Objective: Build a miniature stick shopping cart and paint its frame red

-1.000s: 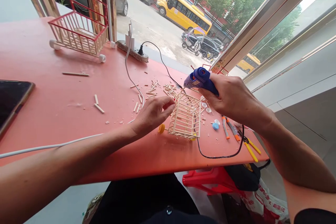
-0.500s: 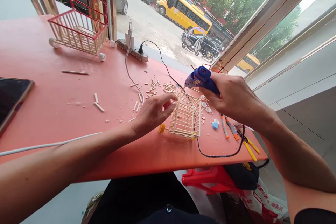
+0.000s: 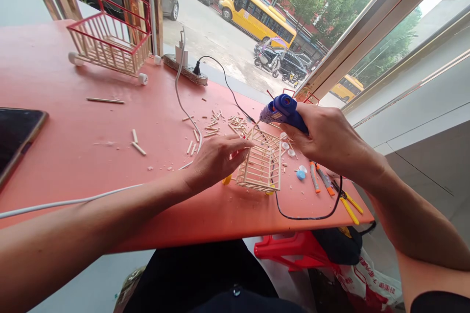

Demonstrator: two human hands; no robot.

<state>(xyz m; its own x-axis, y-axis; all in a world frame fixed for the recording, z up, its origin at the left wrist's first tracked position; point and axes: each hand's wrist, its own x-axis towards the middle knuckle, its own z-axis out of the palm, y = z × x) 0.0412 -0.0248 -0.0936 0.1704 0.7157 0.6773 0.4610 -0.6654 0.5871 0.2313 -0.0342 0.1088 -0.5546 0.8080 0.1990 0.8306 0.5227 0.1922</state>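
A small shopping cart made of thin wooden sticks (image 3: 259, 161) stands near the table's front edge, with yellow wheels (image 3: 271, 189) under it. My left hand (image 3: 222, 156) is at its left side, thumb and fingertips pinched together on its upper left edge; the fingers cover part of the frame. My right hand (image 3: 323, 129) is wrapped around a blue hot glue gun (image 3: 281, 109). The gun's nozzle points down to the left, close to the cart's upper back corner; whether it touches a stick I cannot tell.
Cut stick pieces (image 3: 213, 124) lie behind the cart. To the right are bottle caps (image 3: 300, 174), orange-grey tools (image 3: 315, 177) and yellow-handled pliers (image 3: 348, 209). A finished red-rimmed cart (image 3: 106, 41), a power strip (image 3: 191, 72) and a phone (image 3: 20, 139) are further left. A black cord (image 3: 308, 217) loops in front.
My left hand has shifted slightly right, its fingertips further over the cart's upper left edge. The glue gun has moved very slightly right and down.
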